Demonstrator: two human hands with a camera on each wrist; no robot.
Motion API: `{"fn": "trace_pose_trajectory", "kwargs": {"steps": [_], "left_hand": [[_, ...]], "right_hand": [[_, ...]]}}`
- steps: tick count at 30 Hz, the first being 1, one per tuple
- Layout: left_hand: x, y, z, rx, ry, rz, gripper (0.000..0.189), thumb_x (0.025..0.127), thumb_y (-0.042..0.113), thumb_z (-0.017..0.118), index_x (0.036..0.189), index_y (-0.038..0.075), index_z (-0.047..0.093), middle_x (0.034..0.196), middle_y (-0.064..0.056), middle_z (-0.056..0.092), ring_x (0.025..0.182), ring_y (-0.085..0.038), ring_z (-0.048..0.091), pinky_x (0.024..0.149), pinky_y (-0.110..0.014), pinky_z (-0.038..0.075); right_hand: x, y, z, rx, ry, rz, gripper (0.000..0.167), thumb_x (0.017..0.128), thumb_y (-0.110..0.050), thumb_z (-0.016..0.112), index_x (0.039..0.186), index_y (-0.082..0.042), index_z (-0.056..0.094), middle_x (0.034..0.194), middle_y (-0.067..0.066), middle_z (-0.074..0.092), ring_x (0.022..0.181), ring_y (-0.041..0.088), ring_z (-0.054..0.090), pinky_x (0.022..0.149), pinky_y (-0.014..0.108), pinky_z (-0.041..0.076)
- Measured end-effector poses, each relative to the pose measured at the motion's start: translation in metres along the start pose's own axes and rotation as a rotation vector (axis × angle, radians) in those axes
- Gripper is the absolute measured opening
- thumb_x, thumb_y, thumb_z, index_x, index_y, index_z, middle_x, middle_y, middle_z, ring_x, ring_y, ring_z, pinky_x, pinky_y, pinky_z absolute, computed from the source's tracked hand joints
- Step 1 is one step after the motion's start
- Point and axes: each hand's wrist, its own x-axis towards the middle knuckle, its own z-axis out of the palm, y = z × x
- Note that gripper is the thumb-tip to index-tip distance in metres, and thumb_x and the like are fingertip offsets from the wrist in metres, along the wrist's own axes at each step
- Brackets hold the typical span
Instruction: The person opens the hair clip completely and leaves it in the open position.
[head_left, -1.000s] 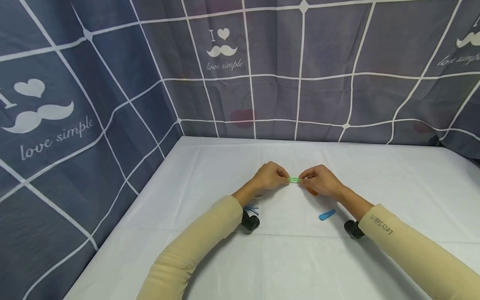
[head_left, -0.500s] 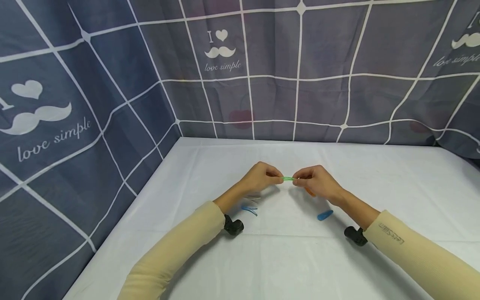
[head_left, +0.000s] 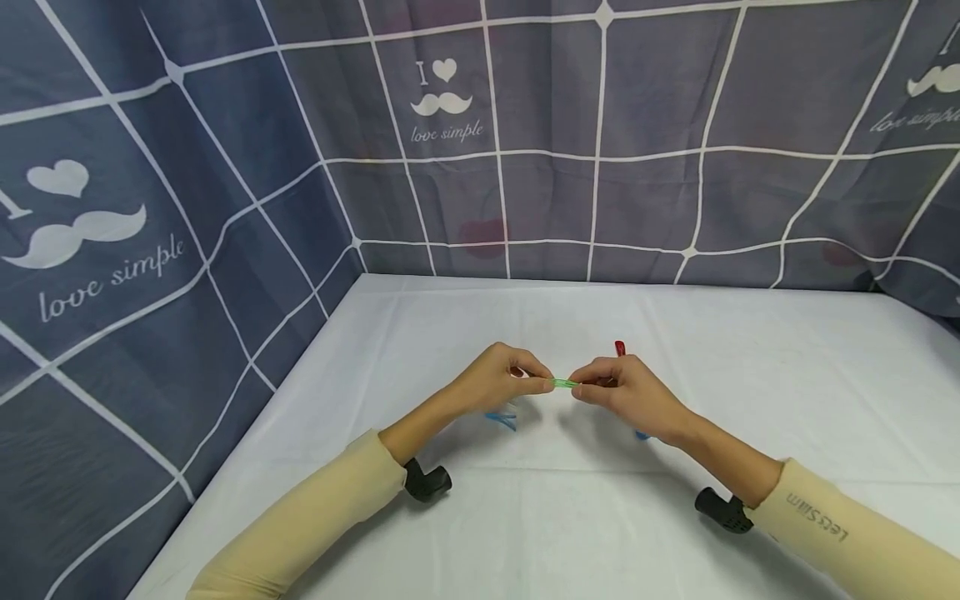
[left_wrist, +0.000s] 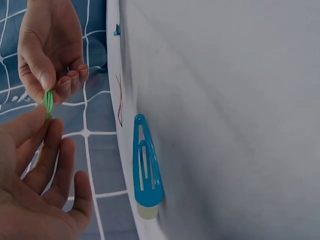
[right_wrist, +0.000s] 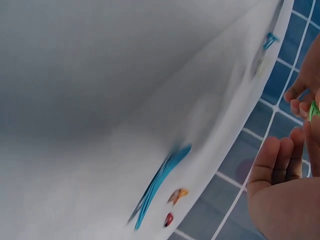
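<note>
The left hand (head_left: 491,381) and right hand (head_left: 633,393) are pinching a green clip (head_left: 564,383); a blue clip (head_left: 498,417) is lying nearer, leftward.

From the wearer's head, the farthest camera looks forward and down over a white cloth-covered table (head_left: 540,533) toward a grey-blue curtain printed with white gridlines (head_left: 555,200). Both wrist cameras look low and close along the tabletop, tipped sideways in opposite directions. All three views share a slim bright-green clip (head_left: 564,383), at the frame's edge from the right wrist.
</note>
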Motion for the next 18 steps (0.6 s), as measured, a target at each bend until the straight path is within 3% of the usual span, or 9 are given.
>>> {"fn": "trace_pose_trajectory", "kwargs": {"steps": [7,12,18], "left_hand": [[-0.016,0.0,0.002,-0.013,0.008,0.053,0.015,0.092,0.018,0.072,0.098,0.006,0.078,0.09,0.009,0.071,0.088,-0.011,0.06,0.084,-0.031,0.047],[-0.022,0.0,0.001,-0.03,0.01,0.07,0.015,0.093,0.017,0.07,0.099,0.006,0.078,0.09,0.009,0.07,0.089,-0.012,0.059,0.078,-0.034,0.048],[-0.024,0.0,0.002,-0.023,-0.008,0.088,0.013,0.093,0.014,0.07,0.099,0.004,0.077,0.09,0.009,0.069,0.09,-0.012,0.06,0.082,-0.041,0.049]], "right_hand": [[-0.006,-0.005,0.012,0.046,0.002,-0.037,0.019,0.093,-0.012,0.067,0.107,-0.002,0.074,0.099,0.016,0.068,0.091,0.032,0.063,0.08,0.033,0.051],[-0.007,-0.006,0.016,0.045,0.005,-0.057,0.016,0.094,-0.011,0.067,0.106,-0.003,0.074,0.098,0.015,0.068,0.087,0.024,0.063,0.078,0.031,0.051],[-0.01,-0.008,0.018,0.033,0.001,-0.09,0.014,0.093,-0.009,0.067,0.103,-0.003,0.074,0.096,0.014,0.068,0.086,0.023,0.059,0.076,0.03,0.05]]}}
